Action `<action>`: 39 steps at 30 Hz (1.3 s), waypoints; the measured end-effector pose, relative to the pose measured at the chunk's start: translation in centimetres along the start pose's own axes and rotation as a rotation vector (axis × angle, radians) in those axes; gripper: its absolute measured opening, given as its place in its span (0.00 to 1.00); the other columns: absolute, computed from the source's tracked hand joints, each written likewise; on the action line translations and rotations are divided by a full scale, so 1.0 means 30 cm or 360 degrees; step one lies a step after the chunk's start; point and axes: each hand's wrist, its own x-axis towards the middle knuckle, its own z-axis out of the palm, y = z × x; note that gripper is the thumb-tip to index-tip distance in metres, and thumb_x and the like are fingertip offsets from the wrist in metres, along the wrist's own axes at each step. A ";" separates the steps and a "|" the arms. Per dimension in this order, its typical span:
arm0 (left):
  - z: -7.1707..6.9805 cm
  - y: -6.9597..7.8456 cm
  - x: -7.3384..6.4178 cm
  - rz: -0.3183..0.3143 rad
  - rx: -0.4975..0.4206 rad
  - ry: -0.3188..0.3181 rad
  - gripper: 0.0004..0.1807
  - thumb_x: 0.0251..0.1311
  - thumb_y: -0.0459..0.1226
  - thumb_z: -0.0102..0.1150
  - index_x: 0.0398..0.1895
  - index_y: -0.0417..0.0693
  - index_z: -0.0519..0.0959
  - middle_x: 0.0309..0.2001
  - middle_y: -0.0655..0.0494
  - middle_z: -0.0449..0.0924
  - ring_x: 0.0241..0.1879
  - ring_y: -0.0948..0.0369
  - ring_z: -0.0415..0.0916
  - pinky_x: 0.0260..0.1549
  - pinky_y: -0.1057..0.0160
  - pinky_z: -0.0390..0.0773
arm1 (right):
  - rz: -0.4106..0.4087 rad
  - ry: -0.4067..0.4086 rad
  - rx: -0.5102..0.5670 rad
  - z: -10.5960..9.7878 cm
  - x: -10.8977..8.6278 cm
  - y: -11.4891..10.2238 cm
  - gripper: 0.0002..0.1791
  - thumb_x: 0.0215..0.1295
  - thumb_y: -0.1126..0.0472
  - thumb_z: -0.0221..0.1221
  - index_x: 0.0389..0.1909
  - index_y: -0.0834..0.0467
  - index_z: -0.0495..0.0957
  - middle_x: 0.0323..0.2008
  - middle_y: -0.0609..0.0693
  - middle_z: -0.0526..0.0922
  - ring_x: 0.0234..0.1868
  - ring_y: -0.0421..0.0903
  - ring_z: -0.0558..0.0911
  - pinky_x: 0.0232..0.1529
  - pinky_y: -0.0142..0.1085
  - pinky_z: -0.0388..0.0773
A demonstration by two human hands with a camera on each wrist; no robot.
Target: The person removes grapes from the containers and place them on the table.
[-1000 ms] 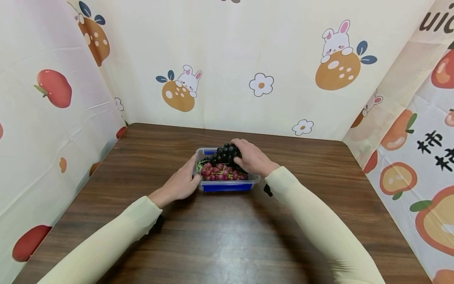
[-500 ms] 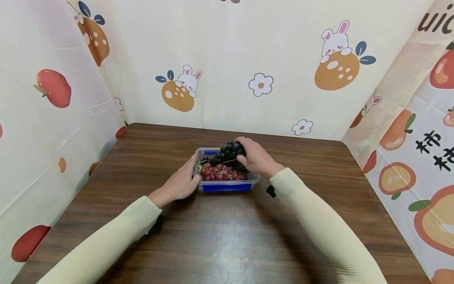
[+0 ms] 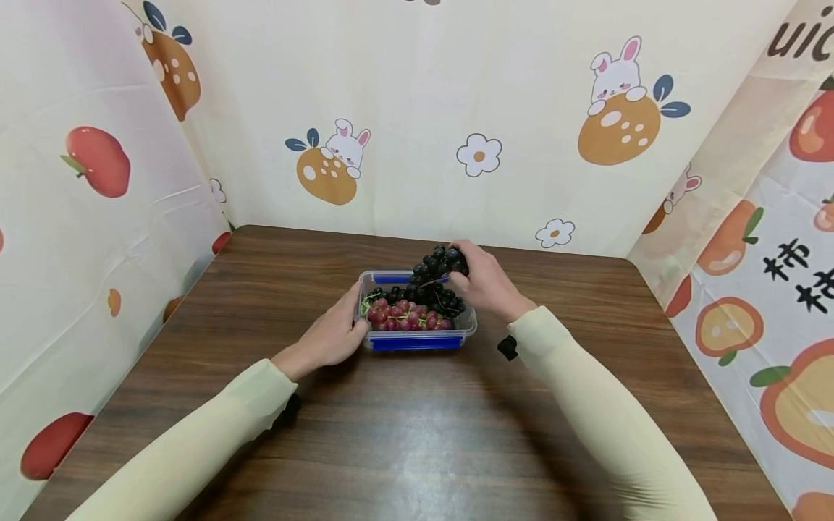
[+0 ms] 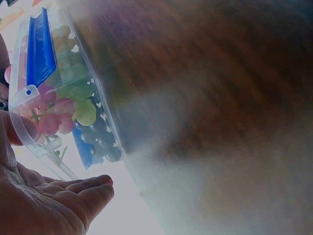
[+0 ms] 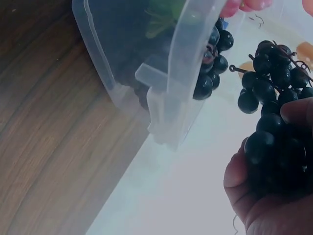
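A clear plastic food container (image 3: 470,329) with blue clips stands on the table. In it lie red grapes (image 3: 407,315) at the front and dark grapes behind; the left wrist view also shows green grapes (image 4: 86,111) through the wall. My left hand (image 3: 331,331) rests against the container's left end, fingers straight along it, thumb by the front corner. My right hand (image 3: 490,282) grips a bunch of black grapes (image 3: 431,266) above the right rear rim. That bunch hangs tilted down toward the container, and the right wrist view shows fingers and thumb curled round its thick end.
The brown wood-grain table (image 3: 417,434) reaches back to a printed cloth curtain (image 3: 417,174) with rabbits, fruit and flowers. Similar cloth hangs at the left and right sides. Black wrist straps (image 3: 508,348) show beneath the sleeves.
My right hand has moved up and to the right with the black grapes, lifting part of the bunch above the rim. More dark grapes show in the container. The left hand and container stay put.
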 end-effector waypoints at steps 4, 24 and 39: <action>-0.001 -0.001 0.000 0.0004 -0.0001 0.0004 0.44 0.70 0.43 0.44 0.85 0.49 0.37 0.82 0.47 0.46 0.78 0.49 0.51 0.72 0.45 0.59 | 0.0013 0.0072 0.0042 -0.019 -0.007 0.008 0.27 0.73 0.64 0.53 0.71 0.61 0.65 0.57 0.59 0.77 0.46 0.53 0.80 0.45 0.50 0.78; 0.000 -0.001 0.000 0.0000 0.0004 -0.0007 0.44 0.71 0.43 0.43 0.84 0.48 0.36 0.83 0.47 0.43 0.79 0.50 0.49 0.73 0.46 0.57 | 0.0143 0.0332 0.0002 -0.074 -0.035 0.069 0.24 0.72 0.64 0.56 0.67 0.62 0.68 0.59 0.64 0.77 0.54 0.60 0.78 0.53 0.57 0.76; -0.001 0.000 -0.001 0.0010 -0.0014 -0.0006 0.45 0.71 0.43 0.44 0.84 0.48 0.35 0.83 0.47 0.44 0.79 0.50 0.49 0.74 0.46 0.56 | 0.0307 0.0421 -0.0061 -0.079 -0.052 0.140 0.21 0.72 0.64 0.56 0.64 0.64 0.69 0.56 0.66 0.78 0.57 0.63 0.77 0.58 0.58 0.73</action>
